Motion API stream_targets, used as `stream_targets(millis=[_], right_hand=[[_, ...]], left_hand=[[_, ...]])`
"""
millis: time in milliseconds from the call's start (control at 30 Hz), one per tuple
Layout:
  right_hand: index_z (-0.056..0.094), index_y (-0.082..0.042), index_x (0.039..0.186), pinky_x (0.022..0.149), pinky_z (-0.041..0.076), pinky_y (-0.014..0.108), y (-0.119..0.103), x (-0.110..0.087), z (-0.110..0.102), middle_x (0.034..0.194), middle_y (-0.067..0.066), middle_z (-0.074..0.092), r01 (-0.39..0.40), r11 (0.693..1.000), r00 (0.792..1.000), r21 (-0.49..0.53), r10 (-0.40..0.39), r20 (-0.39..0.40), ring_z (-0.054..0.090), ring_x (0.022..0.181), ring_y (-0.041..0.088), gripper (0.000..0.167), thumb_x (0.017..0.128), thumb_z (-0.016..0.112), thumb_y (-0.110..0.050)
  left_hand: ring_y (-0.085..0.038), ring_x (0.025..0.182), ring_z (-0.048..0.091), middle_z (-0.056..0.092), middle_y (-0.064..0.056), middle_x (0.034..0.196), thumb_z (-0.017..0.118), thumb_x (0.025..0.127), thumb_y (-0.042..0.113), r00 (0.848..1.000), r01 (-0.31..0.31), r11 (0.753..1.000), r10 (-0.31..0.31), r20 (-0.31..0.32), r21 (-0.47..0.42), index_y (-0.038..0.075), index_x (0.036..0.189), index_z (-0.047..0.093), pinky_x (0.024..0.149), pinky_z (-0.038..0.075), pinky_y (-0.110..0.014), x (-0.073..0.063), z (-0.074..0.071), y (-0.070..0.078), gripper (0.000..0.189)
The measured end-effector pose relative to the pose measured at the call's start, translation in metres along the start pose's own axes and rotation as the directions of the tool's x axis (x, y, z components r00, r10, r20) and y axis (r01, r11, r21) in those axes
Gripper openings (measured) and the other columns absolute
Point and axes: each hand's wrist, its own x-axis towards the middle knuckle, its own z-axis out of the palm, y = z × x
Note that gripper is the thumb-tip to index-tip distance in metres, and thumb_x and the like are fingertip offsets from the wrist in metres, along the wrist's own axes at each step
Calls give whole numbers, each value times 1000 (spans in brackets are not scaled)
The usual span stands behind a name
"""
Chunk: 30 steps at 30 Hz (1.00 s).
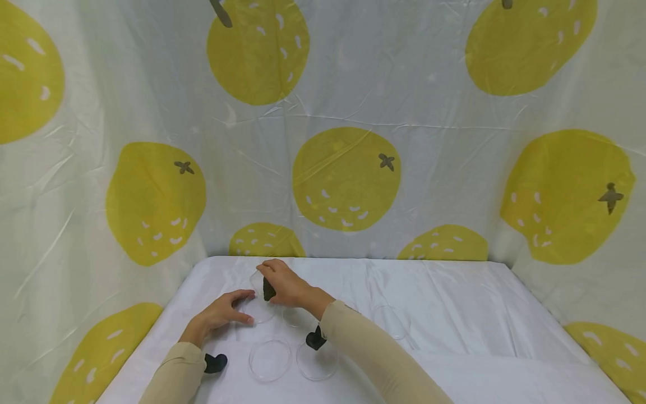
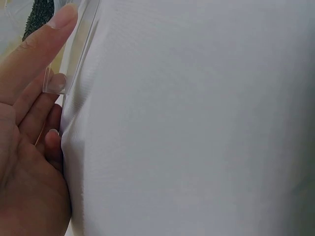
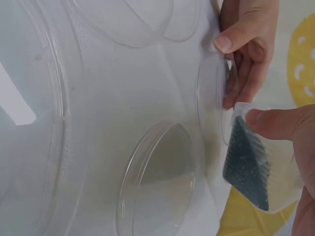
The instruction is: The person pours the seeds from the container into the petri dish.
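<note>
By the left hand point(image 1: 221, 313), a clear dish point(image 3: 210, 93) is gripped, likely for steadiness; by the right hand point(image 1: 289, 285), a tilted container point(image 3: 273, 172) of dark granules point(image 3: 245, 162) is grasped beside it. Other dishes point(image 1: 270, 361) are spread on the table point(image 1: 464, 320).

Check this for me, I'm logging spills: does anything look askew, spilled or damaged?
Only the clear container in the right hand looks askew: it tilts, its dark grains slanting. Being handheld may explain that. No grains show on the visible white cloth, and no damage stands out.
</note>
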Motion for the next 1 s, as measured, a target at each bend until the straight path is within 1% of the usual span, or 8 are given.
stream_targets(millis=[167, 333, 367, 567, 600, 733, 1000], right_hand=[[41, -5, 154, 118, 29, 28, -1, -2, 3, 153, 13, 41, 17, 1000, 1000, -18, -17, -4, 35, 145, 25, 91, 81, 92, -18], [42, -5, 153, 118, 30, 28, -4, -4, 1, 153, 13, 42, 22, 999, 1000, -28, -22, -5, 35, 145, 25, 90, 81, 92, -19], [42, -5, 154, 118, 29, 28, -4, -5, 1, 153, 12, 42, 22, 999, 1000, -30, -23, -3, 35, 145, 25, 90, 81, 92, -19], [42, -5, 153, 119, 28, 27, -6, -6, 3, 153, 12, 42, 30, 998, 1000, -48, -30, -3, 35, 145, 24, 90, 81, 92, -20], [42, -6, 153, 119, 28, 27, -6, -6, 3, 153, 11, 42, 30, 998, 1000, -48, -30, -3, 35, 145, 24, 90, 80, 92, -19], [42, -6, 153, 118, 28, 27, -6, -6, 3, 153, 11, 42, 34, 998, 999, -47, -34, -2, 35, 145, 24, 90, 80, 92, -19], [41, -7, 154, 118, 28, 26, -7, -6, 1, 152, 11, 43, 42, 997, 999, -65, -42, 3, 35, 145, 24, 90, 81, 92, -19]], left_hand=[[-44, 145, 34, 57, -18, 145, 95, 74, 15, 1000, 22, 1000, -22, -13, 4, -4, 143, 57, 118, 21, -61, -3, 2, 1, 81], [-43, 146, 34, 57, -18, 145, 94, 74, 15, 1000, 22, 1000, -22, -20, 5, -4, 142, 57, 119, 21, -60, -5, 5, 4, 80], [-44, 145, 35, 57, -19, 145, 94, 74, 16, 1000, 17, 1000, -16, -20, 16, -5, 142, 57, 118, 22, -60, -5, 5, 4, 80], [-43, 145, 35, 57, -19, 145, 95, 73, 17, 999, 32, 999, -31, -31, 31, -3, 141, 59, 118, 22, -61, -7, 8, 4, 80], [-43, 145, 35, 57, -18, 145, 95, 73, 16, 999, 40, 999, -39, -33, 22, -3, 142, 59, 119, 21, -60, -7, 8, 4, 80], [-43, 145, 35, 57, -19, 145, 95, 73, 16, 999, 32, 999, -31, -29, 29, -3, 142, 58, 118, 22, -62, -8, 7, 4, 80], [-43, 144, 36, 57, -20, 145, 95, 74, 17, 999, 32, 999, -32, -26, 19, -5, 142, 57, 118, 23, -60, -6, 8, 5, 81]])
